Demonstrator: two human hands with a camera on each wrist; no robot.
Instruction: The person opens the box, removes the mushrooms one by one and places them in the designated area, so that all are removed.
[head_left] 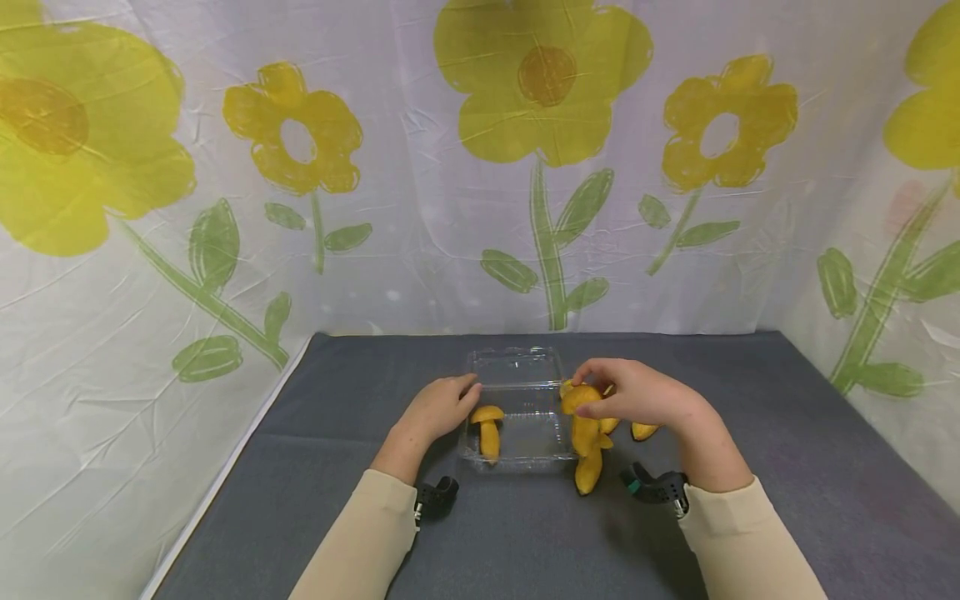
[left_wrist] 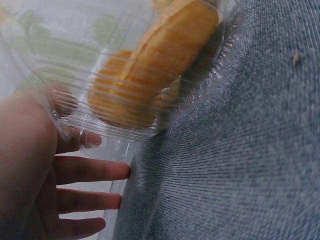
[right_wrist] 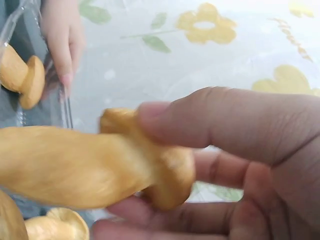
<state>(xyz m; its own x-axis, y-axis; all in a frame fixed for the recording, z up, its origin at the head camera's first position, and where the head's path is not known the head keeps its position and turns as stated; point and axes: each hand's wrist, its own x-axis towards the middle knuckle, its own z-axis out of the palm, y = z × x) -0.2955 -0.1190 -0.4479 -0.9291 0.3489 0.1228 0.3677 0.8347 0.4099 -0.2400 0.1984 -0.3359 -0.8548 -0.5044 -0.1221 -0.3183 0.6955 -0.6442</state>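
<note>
A yellow toy mushroom is pinched at its cap between the thumb and fingers of my right hand. In the head view it stands over the right edge of a clear plastic clamshell box. Another yellow mushroom lies inside the box along its left side, cap toward the back. My left hand touches the box's left rim. In the left wrist view its fingers stretch out straight beside the box wall, with part of the hand showing through the plastic.
More yellow mushrooms lie right of the box: one near its front corner and another farther right, with others partly hidden by my right hand. The box lid lies open toward the back. A flowered cloth hangs behind the dark grey tabletop.
</note>
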